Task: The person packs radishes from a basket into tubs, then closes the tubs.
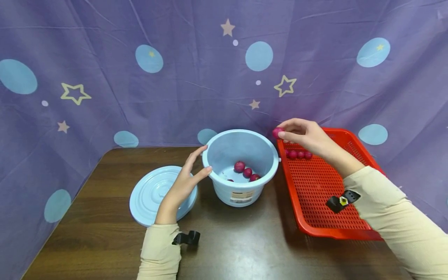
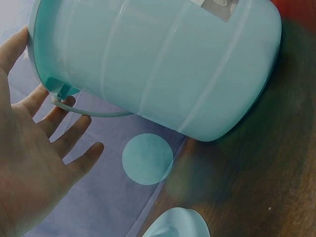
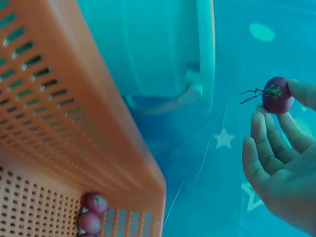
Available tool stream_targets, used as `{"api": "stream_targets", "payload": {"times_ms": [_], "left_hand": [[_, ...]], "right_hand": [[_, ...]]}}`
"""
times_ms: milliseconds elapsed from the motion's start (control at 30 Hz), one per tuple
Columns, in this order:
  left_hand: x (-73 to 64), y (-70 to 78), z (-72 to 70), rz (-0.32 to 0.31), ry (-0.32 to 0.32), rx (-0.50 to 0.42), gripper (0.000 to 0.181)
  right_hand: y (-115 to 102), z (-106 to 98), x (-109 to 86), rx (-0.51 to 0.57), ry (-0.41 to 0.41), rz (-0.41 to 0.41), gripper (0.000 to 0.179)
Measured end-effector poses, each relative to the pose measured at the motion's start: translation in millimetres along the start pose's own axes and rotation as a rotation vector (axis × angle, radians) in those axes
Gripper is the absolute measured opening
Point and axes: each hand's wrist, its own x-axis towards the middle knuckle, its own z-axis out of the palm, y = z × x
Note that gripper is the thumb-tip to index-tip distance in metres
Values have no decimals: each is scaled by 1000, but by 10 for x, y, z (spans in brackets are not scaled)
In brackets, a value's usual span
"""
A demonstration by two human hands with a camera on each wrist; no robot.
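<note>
My right hand (image 1: 309, 137) pinches a round red radish (image 1: 278, 132) between thumb and fingertips, above the back left corner of the red basket (image 1: 295, 206). In the right wrist view, thin dark stalks stick out of that radish (image 3: 277, 96). My left hand (image 1: 182, 186), fingers spread and nearly straight, is at the left rim of the light blue bucket (image 1: 241, 136). Its thumb and a fingertip lie right at the rim, its other fingers near the bucket's handle (image 2: 98, 114). Inside the bucket lie several radishes (image 1: 239, 167). More radishes (image 1: 300, 154) are lined up at the basket's far end.
A round light blue lid (image 1: 147, 194) lies on the brown wooden table (image 1: 91, 225), left of the bucket and partly behind my left forearm. Behind the table hangs a purple curtain (image 1: 196, 77) with stars and dots. The basket stands close to the bucket's right side.
</note>
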Motion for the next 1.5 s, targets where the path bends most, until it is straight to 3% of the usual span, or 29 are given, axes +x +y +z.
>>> {"api": "stream_targets", "payload": {"times_ms": [533, 1000, 1500], "left_hand": [[-9, 4, -1, 14, -12, -10, 63], [-1, -7, -2, 20, -8, -19, 62], [-1, 2, -8, 12, -9, -25, 63]], "right_hand": [[-168, 311, 84, 14, -75, -49, 36], [-133, 589, 222, 9, -135, -61, 31], [-105, 712, 345, 6, -142, -75, 29]]}}
